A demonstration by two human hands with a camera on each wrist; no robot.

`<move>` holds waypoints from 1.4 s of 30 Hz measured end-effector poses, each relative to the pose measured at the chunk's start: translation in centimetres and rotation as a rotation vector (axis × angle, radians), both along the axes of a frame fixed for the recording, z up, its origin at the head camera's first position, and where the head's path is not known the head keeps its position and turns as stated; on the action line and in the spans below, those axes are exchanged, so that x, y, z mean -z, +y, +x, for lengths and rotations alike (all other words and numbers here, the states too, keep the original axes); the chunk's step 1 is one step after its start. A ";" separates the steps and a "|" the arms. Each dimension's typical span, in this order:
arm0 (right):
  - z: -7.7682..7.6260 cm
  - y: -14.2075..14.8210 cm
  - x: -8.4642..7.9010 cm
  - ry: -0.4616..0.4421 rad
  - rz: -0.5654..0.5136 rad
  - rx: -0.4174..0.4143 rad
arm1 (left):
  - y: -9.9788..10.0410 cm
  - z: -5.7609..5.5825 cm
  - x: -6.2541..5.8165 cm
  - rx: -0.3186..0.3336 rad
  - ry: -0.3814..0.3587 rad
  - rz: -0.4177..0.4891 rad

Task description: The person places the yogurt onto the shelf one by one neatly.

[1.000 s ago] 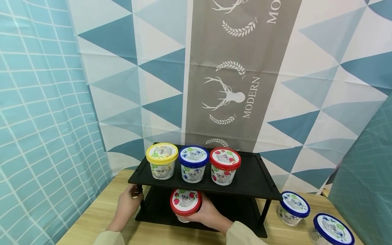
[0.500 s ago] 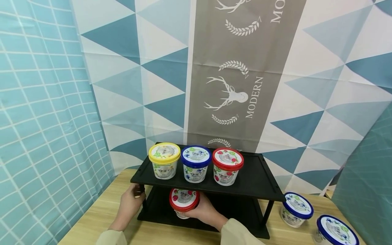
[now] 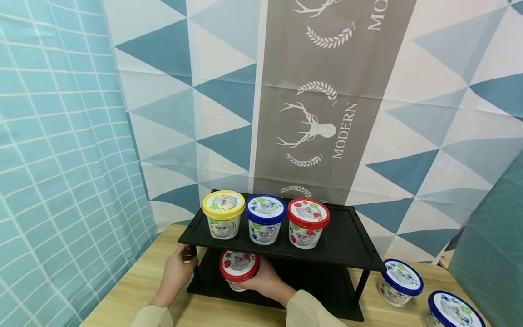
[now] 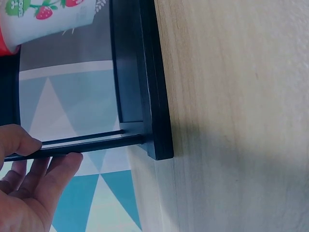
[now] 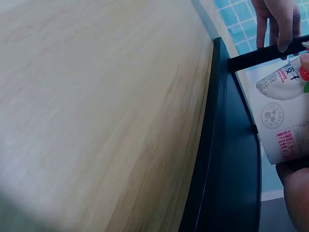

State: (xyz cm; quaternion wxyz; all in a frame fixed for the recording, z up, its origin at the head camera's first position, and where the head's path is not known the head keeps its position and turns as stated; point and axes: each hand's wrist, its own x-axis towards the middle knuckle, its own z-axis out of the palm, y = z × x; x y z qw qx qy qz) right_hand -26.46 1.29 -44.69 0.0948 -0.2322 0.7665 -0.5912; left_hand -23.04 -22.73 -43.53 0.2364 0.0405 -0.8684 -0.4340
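On the lower tier of a black two-tier rack (image 3: pixel 343 236), my right hand (image 3: pixel 269 282) holds a red-lidded paper cup (image 3: pixel 239 264) with strawberry prints. The right wrist view shows that cup's white side (image 5: pixel 285 116), with fingers at both sides. My left hand (image 3: pixel 176 270) pinches the rack's front left post (image 4: pixel 101 144) between thumb and fingertips, as the left wrist view shows. Three cups stand in a row on the upper tier: one yellow-lidded (image 3: pixel 224 213), one blue-lidded (image 3: pixel 265 219) and one red-lidded (image 3: pixel 308 222). The rack's upper tier hides part of the lower one.
Two more blue-lidded cups (image 3: pixel 400 281) (image 3: pixel 455 311) stand on the wooden table (image 3: pixel 135 290) right of the rack. A patterned curtain (image 3: pixel 220 118) hangs behind the rack, and a blue tiled-print sheet (image 3: pixel 61 159) hangs at the left.
My right hand has shifted the red-lidded cup left along the lower tier, toward the left post. The left hand keeps its hold on the post. The head view has turned slightly left.
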 end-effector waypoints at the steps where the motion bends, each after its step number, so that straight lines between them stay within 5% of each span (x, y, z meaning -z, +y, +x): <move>1: -0.1 -0.2 0.1 0.001 -0.007 -0.006 | 0.0 0.0 0.0 -0.004 0.002 -0.002; 14: -0.7 -1.9 1.0 0.010 -0.053 -0.011 | 0.2 0.0 0.2 -0.018 0.082 0.009; 21: -0.9 -2.3 1.7 0.024 -0.065 -0.003 | 0.2 -0.1 0.1 -0.005 0.019 0.036; 42: -1.3 -2.8 2.7 -0.034 -0.121 0.001 | 0.1 -0.1 0.1 -0.005 0.012 0.029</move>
